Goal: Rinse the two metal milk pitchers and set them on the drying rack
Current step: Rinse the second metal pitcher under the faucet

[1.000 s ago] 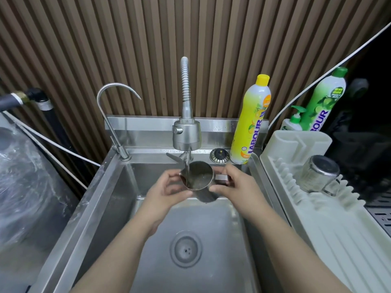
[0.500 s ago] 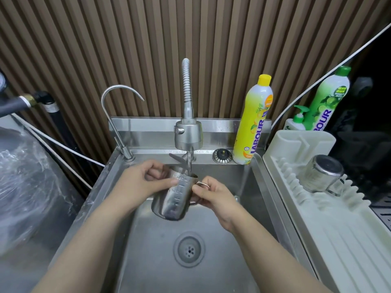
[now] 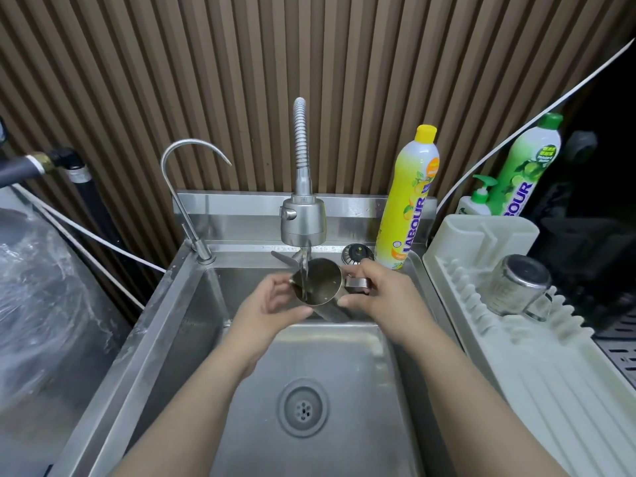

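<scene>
A metal milk pitcher (image 3: 323, 282) is held upright under the spray tap (image 3: 303, 222), and a thin stream of water runs into its open mouth. My left hand (image 3: 272, 309) grips the pitcher's left side with thumb and fingers. My right hand (image 3: 382, 297) holds its handle and right side. The second metal pitcher (image 3: 518, 289) lies upside down and tilted on the white drying rack (image 3: 537, 366) at the right.
The steel sink (image 3: 309, 356) has a round drain (image 3: 303, 411) below my hands. A thin gooseneck tap (image 3: 187, 194) stands at the back left. A yellow soap bottle (image 3: 407, 204), a green one (image 3: 526, 166) and a sink plug (image 3: 357, 253) stand behind. Plastic sheeting covers the left.
Half a second ago the pitcher was tipped mouth away over the basin. Now both hands have turned it upright again and lifted it back under the running water.
</scene>
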Demonstrator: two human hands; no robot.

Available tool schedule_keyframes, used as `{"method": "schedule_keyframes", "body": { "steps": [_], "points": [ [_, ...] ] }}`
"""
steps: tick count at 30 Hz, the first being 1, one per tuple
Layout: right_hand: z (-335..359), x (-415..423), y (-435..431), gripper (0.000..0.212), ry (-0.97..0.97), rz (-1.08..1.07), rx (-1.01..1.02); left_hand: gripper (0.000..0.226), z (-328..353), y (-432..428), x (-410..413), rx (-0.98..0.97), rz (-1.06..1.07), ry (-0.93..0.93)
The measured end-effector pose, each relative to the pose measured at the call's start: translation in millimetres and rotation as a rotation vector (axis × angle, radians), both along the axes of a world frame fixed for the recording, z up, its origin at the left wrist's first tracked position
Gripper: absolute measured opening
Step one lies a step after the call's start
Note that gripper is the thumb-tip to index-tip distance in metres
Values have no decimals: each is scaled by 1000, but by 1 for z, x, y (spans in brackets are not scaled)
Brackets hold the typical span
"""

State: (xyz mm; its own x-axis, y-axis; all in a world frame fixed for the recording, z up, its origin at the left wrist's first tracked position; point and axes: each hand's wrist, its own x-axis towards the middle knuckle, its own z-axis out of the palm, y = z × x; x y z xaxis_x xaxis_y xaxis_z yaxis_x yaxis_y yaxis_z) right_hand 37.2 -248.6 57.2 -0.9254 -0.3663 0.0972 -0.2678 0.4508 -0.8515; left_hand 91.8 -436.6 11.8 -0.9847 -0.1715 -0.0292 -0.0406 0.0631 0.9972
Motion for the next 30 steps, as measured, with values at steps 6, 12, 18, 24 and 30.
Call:
{"method": "schedule_keyframes", "body": {
  "steps": [6, 12, 18, 24, 30],
  "points": [
    [-54, 11, -36, 15, -186, -67, -553, 53, 38, -33, -4, -443, -23, 115],
    [-67, 17, -53, 39, -380, 113, -708, 48, 64, -41, 7, -692, -20, 119],
    [-45, -1, -25, 37, -452, 208, -532, 60, 39, -33, 17, -343, 95, -94],
    [2, -14, 0, 45, -187, 164, 18, 28, 10, -7, 21, -10, 3, -165],
    [11, -2, 2, 42, 170, 31, 105, 49, 12, 2, -1, -6, 20, 18]
  ]
}}
